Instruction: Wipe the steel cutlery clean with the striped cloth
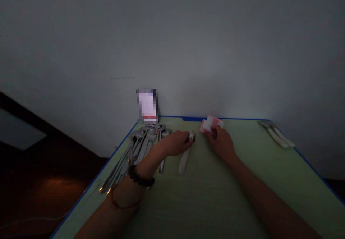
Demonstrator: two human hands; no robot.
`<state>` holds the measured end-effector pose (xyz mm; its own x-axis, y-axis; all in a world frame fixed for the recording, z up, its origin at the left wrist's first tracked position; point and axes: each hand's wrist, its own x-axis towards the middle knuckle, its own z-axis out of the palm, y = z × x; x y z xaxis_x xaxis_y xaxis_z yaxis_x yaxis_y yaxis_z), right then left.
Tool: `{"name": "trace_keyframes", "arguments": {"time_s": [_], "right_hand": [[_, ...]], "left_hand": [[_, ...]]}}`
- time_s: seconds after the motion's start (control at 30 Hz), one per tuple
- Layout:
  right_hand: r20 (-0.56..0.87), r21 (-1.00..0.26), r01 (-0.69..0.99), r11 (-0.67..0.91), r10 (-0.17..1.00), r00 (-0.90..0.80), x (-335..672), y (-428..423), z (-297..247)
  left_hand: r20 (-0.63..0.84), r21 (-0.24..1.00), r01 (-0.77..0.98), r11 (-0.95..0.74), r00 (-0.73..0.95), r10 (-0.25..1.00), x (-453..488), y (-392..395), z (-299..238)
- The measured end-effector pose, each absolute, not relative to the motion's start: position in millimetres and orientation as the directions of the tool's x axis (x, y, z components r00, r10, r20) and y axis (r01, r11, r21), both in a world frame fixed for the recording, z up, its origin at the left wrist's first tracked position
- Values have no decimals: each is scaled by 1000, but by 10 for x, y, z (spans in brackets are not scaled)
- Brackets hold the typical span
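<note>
**A:** Start at the left. What lies there?

**B:** A heap of metal spoons [140,143], loose on the green table [242,181] near its blue edge, bowls toward the wall (the light is too poor to count them). A blurred card [147,106] stands behind them.

**A:** And the hands?

**B:** The left hand [174,143] is closed round a white-handled spoon [192,136] near its neck. The bowl peeps out past the fingertips and the handle trails back on the table. Just to the right, close to the bowl but apart from it, is a pink-and-white cloth [211,125], bunched in the pinched fingers of the right hand [222,143].

**A:** How would you do the wiping well?

**B:** I'd judge a steady grip at the neck is best, with the bowl turned up to meet the cloth. Use a flat fold rather than a wad, so it reaches the hollow and the rim.

**A:** Any trays or holders?

**B:** I see none. The cutlery rests directly on the table. At the far right, well apart from the heap, lie two white-handled pieces [277,136] side by side.
</note>
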<state>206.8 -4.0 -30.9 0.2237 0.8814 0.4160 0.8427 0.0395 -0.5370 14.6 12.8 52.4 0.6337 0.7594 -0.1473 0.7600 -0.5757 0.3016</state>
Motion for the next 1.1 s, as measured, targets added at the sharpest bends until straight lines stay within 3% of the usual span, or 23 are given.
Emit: {"name": "trace_keyframes", "arguments": {"time_s": [0.2, 0.3, 0.4, 0.5, 0.57, 0.63, 0.77, 0.87, 1.0, 1.1], "right_hand": [[515, -659, 737, 152, 805, 294, 2133, -17, -318], [531, -736, 644, 210, 769, 356, 2160, 0, -310], [481, -817, 533, 221, 770, 418, 2213, 4, -303], [383, -897, 377, 230, 830, 405, 2322, -21, -294], [294, -949, 228, 218, 874, 386, 2406, -47, -288], [193, -980, 38, 195, 897, 398, 2470, -62, -286], [74, -962, -219, 161, 930, 361, 2517, -24, -281], [15, -934, -338, 111, 962, 272, 2521, 13, -254], [-85, -757, -654, 3, 991, 103, 2520, 12, -198], [-110, -669, -742, -30, 992, 60, 2512, 6, -169]], "left_hand": [[-136, 231, 844, -485, 521, 843, 146, -137, 352], [-158, 252, 855, -454, 499, 852, 148, -313, 345], [-176, 350, 834, -426, 505, 845, 175, -392, 354], [-224, 541, 761, -358, 541, 811, 224, -439, 312], [-243, 703, 665, -250, 556, 795, 272, -495, 244], [-231, 768, 611, -192, 544, 806, 322, -557, 163], [-141, 964, 264, 35, 393, 909, 389, -570, 52], [-110, 993, 81, 88, 326, 939, 414, -488, 29], [-102, 994, 68, 83, 359, 928, 437, -431, 47], [-102, 992, 116, 54, 459, 882, 429, -446, 65]]}}
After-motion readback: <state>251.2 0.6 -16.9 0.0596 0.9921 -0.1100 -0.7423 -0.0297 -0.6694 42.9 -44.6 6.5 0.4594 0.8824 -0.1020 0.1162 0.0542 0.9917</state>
